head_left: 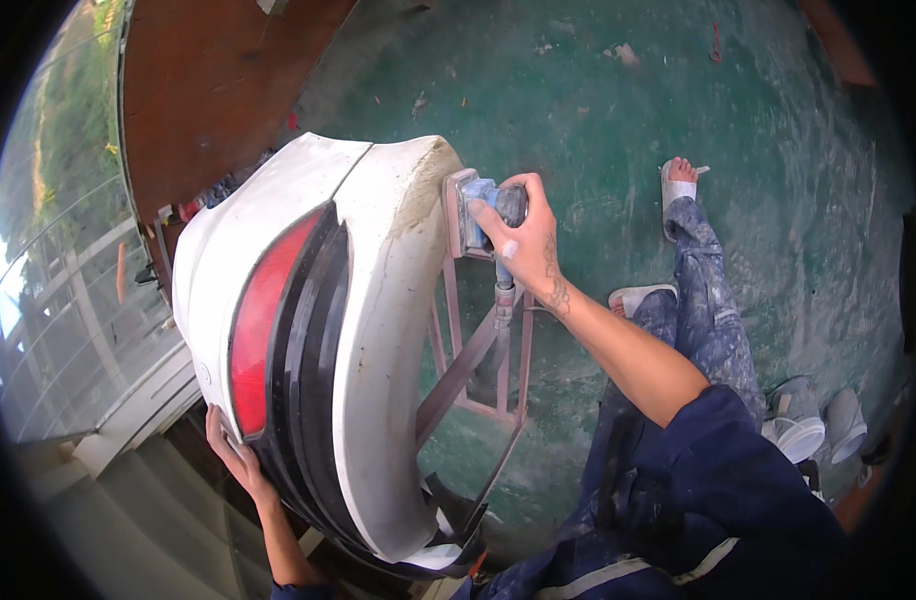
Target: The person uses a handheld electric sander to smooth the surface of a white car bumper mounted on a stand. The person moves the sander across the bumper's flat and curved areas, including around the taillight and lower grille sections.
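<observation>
A white car bumper (388, 290) with a long red panel (273, 320) and black trim stands tilted before me. My right hand (523, 235) is closed round a blue sander (478, 205). The sander's flat pad lies against the bumper's far right edge, where the surface is scuffed brownish. A hose (504, 300) runs down from the tool. My left hand (236, 455) rests on the bumper's near left edge, fingers stretched along the white surface; its palm side is hidden.
A pinkish metal stand (463, 365) is under the bumper's right side. The green floor (598, 130) is dusty, with scattered scraps. Grey containers (798, 425) sit at the right beyond my legs. A brown board (223, 80) and a window (68, 280) lie to the left.
</observation>
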Tool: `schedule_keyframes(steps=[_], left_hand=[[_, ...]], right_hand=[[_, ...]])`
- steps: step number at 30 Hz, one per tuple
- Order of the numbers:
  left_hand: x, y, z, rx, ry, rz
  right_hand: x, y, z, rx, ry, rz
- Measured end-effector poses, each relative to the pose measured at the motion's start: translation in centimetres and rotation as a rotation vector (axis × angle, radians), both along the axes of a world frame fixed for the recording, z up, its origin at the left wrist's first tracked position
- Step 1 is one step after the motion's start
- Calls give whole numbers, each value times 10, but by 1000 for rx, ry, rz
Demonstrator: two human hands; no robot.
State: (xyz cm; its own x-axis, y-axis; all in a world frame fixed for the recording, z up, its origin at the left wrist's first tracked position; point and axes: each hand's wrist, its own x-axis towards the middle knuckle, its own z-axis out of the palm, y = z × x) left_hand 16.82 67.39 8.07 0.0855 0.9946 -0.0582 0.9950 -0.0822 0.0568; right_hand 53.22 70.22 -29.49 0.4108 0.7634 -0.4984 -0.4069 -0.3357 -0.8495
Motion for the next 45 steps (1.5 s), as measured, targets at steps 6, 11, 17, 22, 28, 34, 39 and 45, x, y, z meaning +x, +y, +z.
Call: schedule_keyframes(steps=[6, 11, 17, 22, 28, 34, 39, 45], left_hand=[[-9, 1, 0, -10, 15, 1], [-9, -1, 2, -10, 30, 1], [-4, -1, 0, -9, 22, 5], [2, 5, -2, -3, 22, 5], [0, -1, 2, 3, 57, 15], [14, 3, 4, 5, 111, 22], [17, 2, 4, 20, 113, 16], [21, 6, 3, 28, 144, 36]], right_hand=[[-24, -50, 66, 87, 132, 30], [-50, -113, 122, 220, 174, 131], [-22, -21, 13, -90, 49, 45], [40, 54, -55, -101, 277, 151], [43, 23, 77, 146, -111, 312], [55, 20, 116, 229, -133, 564], [79, 111, -3, 48, -231, 564], [92, 141, 12, 159, -282, 803]])
